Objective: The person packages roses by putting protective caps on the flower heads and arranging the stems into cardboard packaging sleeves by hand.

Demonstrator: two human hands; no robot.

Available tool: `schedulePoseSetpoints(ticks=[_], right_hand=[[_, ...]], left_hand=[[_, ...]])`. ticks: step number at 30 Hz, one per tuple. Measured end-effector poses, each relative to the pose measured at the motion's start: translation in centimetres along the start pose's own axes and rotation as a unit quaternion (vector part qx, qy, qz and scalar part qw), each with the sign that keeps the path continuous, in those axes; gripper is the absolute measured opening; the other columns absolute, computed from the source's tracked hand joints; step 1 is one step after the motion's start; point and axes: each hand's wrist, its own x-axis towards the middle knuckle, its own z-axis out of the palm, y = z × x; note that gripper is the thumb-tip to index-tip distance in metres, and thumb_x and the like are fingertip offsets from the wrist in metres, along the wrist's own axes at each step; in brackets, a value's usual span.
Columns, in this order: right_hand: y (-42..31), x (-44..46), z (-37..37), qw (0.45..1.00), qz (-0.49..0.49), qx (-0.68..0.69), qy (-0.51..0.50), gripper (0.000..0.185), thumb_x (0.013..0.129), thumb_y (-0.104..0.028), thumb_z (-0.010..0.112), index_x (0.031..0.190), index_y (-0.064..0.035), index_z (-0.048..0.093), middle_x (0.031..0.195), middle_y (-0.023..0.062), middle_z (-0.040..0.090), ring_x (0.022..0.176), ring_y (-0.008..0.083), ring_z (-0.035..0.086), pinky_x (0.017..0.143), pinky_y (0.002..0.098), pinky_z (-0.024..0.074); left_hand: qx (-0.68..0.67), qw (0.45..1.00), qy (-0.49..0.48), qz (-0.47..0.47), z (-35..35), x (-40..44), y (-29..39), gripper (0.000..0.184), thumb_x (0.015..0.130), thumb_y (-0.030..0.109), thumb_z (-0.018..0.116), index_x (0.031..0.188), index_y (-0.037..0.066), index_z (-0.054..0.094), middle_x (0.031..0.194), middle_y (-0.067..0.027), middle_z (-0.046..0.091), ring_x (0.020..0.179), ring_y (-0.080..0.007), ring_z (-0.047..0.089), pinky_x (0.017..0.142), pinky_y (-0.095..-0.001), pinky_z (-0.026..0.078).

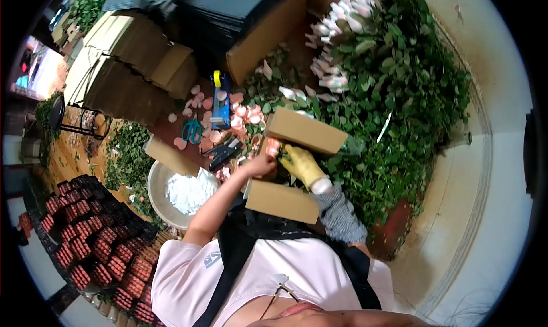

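Observation:
A peach-pink rose (273, 147) is between my two hands, inside an open cardboard box (282, 201) in front of my body. My bare left hand (261, 166) is closed just below the bloom; what its fingers hold is hidden. On my right hand (302, 165) is a yellow glove. Its fingers curl in beside the bloom, around green stem or leaf, partly hidden. Another cardboard flap (308, 131) rises beyond my hands. Loose petals (237, 118) lie past the box, with a black stapler (225, 153) among them.
Teal scissors (192, 131) and a blue tape dispenser (221, 104) lie ahead. A basin (157, 204) of white sleeves stands left. Many leafy stems with white-wrapped heads (394, 70) are piled right. Cardboard stacks (123, 58) stand back left; packed flower bundles (100, 235) fill the lower left.

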Motion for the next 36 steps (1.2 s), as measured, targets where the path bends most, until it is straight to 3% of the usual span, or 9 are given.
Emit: schedulePoseSetpoints(ticks=[5, 11, 15, 21, 22, 25, 27, 28, 36], right_hand=[[-7.8, 0.3, -10.5, 0.980, -0.085, 0.090, 0.154, 0.045, 0.089, -0.017, 0.066, 0.132, -0.0068, 0.057, 0.110, 0.0192, 0.068, 0.098, 0.0377, 0.065, 0.087, 0.0449, 0.0499], [-3.5, 6.3, -8.5, 0.998, -0.012, -0.015, -0.059, 0.057, 0.083, -0.035, 0.073, 0.128, -0.0035, 0.057, 0.116, 0.0224, 0.065, 0.107, 0.0405, 0.062, 0.092, 0.0437, 0.0501], [-7.9, 18.0, -9.2, 0.961, -0.201, 0.045, 0.184, 0.066, 0.082, -0.025, 0.076, 0.137, -0.0023, 0.048, 0.128, 0.0240, 0.059, 0.119, 0.0408, 0.056, 0.101, 0.0434, 0.0452], [-6.4, 34.5, -1.6, 0.959, 0.102, 0.262, 0.035, 0.080, 0.080, -0.049, 0.077, 0.133, 0.0047, 0.049, 0.137, 0.0189, 0.055, 0.126, 0.0318, 0.053, 0.104, 0.0377, 0.0410], [-9.2, 33.6, -1.3, 0.964, 0.120, 0.180, 0.156, 0.086, 0.078, -0.058, 0.073, 0.132, 0.0055, 0.051, 0.140, 0.0223, 0.053, 0.129, 0.0315, 0.050, 0.106, 0.0394, 0.0387], [-9.2, 31.1, -2.1, 0.948, 0.151, 0.226, 0.166, 0.069, 0.084, -0.048, 0.068, 0.127, 0.0050, 0.055, 0.133, 0.0242, 0.057, 0.121, 0.0348, 0.056, 0.102, 0.0399, 0.0428], [-6.6, 30.1, -2.8, 0.932, 0.011, 0.315, 0.180, 0.040, 0.088, -0.031, 0.067, 0.109, 0.0022, 0.060, 0.096, 0.0163, 0.067, 0.087, 0.0282, 0.064, 0.083, 0.0398, 0.0504], [-4.4, 30.3, -4.6, 0.966, 0.109, 0.214, 0.099, 0.022, 0.090, -0.022, 0.065, 0.096, -0.0011, 0.059, 0.084, 0.0081, 0.062, 0.072, 0.0186, 0.058, 0.068, 0.0357, 0.0506], [-11.4, 7.9, -26.2, 0.762, -0.123, 0.255, 0.582, 0.021, 0.096, -0.011, 0.059, 0.113, -0.0012, 0.065, 0.093, 0.0086, 0.071, 0.067, 0.0163, 0.059, 0.061, 0.0280, 0.0489]], left_hand=[[-0.066, 0.993, 0.055, 0.080, 1.7, 0.6, -1.8, 0.033, 0.091, 0.031, 0.055, 0.092, 0.001, 0.070, 0.087, -0.0220, 0.070, 0.082, -0.0376, 0.068, 0.076, -0.0461, 0.052], [-0.088, 0.995, 0.014, 0.054, 1.7, 0.8, -1.5, 0.035, 0.093, 0.032, 0.054, 0.094, 0.000, 0.068, 0.083, -0.0180, 0.070, 0.076, -0.0304, 0.068, 0.070, -0.0423, 0.052], [-0.085, 0.985, 0.088, 0.118, 2.9, 1.5, -2.1, 0.031, 0.089, 0.026, 0.051, 0.092, -0.001, 0.067, 0.079, -0.0165, 0.069, 0.074, -0.0278, 0.067, 0.070, -0.0415, 0.053], [-0.090, 0.981, 0.101, 0.142, 3.0, 2.0, -2.1, 0.032, 0.089, 0.024, 0.050, 0.085, -0.004, 0.066, 0.075, -0.0149, 0.068, 0.072, -0.0280, 0.066, 0.068, -0.0408, 0.052], [-0.111, 0.986, 0.054, 0.113, 2.4, 1.8, -2.0, 0.032, 0.089, 0.024, 0.050, 0.084, -0.004, 0.066, 0.074, -0.0144, 0.068, 0.072, -0.0282, 0.066, 0.069, -0.0408, 0.052], [-0.070, 0.990, 0.067, 0.104, 2.1, 1.3, -1.3, 0.034, 0.090, 0.025, 0.049, 0.083, -0.002, 0.067, 0.075, -0.0141, 0.069, 0.072, -0.0289, 0.067, 0.069, -0.0411, 0.052], [-0.067, 0.990, 0.046, 0.118, 1.8, 1.3, -1.1, 0.034, 0.090, 0.026, 0.050, 0.085, -0.002, 0.068, 0.078, -0.0148, 0.070, 0.074, -0.0296, 0.067, 0.071, -0.0419, 0.052], [-0.052, 0.991, 0.044, 0.119, 2.1, 1.8, -1.4, 0.034, 0.090, 0.027, 0.050, 0.087, -0.002, 0.068, 0.080, -0.0149, 0.070, 0.076, -0.0297, 0.068, 0.072, -0.0419, 0.052], [-0.200, 0.974, -0.032, 0.103, 1.0, 1.2, -2.4, 0.030, 0.094, 0.029, 0.051, 0.102, 0.004, 0.066, 0.087, -0.0075, 0.070, 0.076, -0.0177, 0.066, 0.066, -0.0324, 0.052]])
